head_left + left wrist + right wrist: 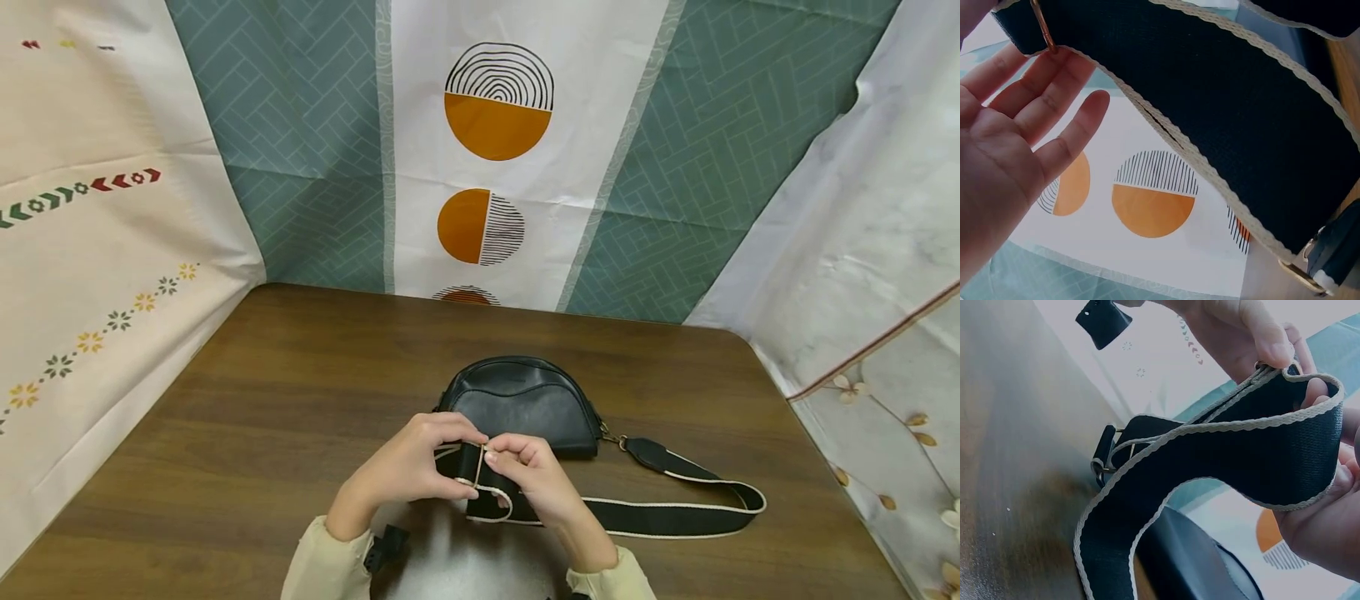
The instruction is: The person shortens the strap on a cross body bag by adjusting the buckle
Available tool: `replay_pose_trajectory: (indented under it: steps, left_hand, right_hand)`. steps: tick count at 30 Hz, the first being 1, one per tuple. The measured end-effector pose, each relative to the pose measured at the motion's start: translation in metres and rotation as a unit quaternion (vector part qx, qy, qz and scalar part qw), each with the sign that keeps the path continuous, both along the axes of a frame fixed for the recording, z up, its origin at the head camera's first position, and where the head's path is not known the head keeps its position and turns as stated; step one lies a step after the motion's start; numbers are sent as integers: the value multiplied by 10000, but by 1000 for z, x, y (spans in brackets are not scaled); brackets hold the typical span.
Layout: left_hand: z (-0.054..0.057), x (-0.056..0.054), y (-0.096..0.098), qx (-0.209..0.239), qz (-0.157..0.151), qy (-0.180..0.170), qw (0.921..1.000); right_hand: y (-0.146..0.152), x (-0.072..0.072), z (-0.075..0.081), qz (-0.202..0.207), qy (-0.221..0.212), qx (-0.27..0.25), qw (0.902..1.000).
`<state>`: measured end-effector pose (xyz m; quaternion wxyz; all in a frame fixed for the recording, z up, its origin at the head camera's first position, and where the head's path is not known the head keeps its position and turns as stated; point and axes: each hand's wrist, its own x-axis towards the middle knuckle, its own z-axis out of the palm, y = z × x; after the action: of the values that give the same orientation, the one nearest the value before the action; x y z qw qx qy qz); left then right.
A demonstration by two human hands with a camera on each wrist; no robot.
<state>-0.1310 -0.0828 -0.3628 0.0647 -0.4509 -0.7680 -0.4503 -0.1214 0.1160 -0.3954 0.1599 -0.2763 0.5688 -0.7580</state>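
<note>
A black strap with cream braided edging (660, 518) runs from a black half-moon bag (517, 404) into both hands. My left hand (408, 467) pinches the strap at its gold-toned slider buckle (478, 467), thumb below and fingers above. Opposite it, my right hand (536, 479) pinches the strap beside that buckle, close to the left fingertips. A loop of webbing bulges below the buckle. In the left wrist view the buckle (1044, 25) crosses the strap above the fingers. The right wrist view shows the strap (1166, 456) curving over the right hand (1316, 531).
The bag lies on a brown wooden table (225, 417), just beyond the hands. A gold clasp (611, 435) joins the strap to its right end. Patterned cloths (315, 150) hang behind and at both sides of the table.
</note>
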Motion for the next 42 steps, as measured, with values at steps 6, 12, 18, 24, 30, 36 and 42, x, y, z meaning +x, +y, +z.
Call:
replay_pose_trajectory:
  steps: [6, 12, 18, 24, 30, 36, 42]
  left_hand:
    - [1, 1, 0, -182, 115, 11, 9998]
    - [3, 1, -3, -293, 150, 116, 9994]
    - [3, 0, -6, -173, 133, 71, 9997]
    - [6, 0, -6, -274, 192, -97, 9994]
    - [7, -2, -5, -364, 232, -142, 9990]
    - [7, 0, -7, -367, 258, -141, 9989]
    - [8, 1, -9, -650, 536, -312, 9960]
  right_hand:
    - [-1, 1, -1, -5, -95, 54, 9999]
    - [3, 1, -3, -69, -177, 230, 9996]
    - [10, 0, -3, -30, 33, 377, 9993]
    - [10, -1, -1, -27, 82, 409, 9991]
    - [10, -1, 1, -144, 94, 336, 9993]
    - [7, -1, 1, -198, 91, 222, 9995]
    - [3, 0, -2, -249, 115, 208, 9994]
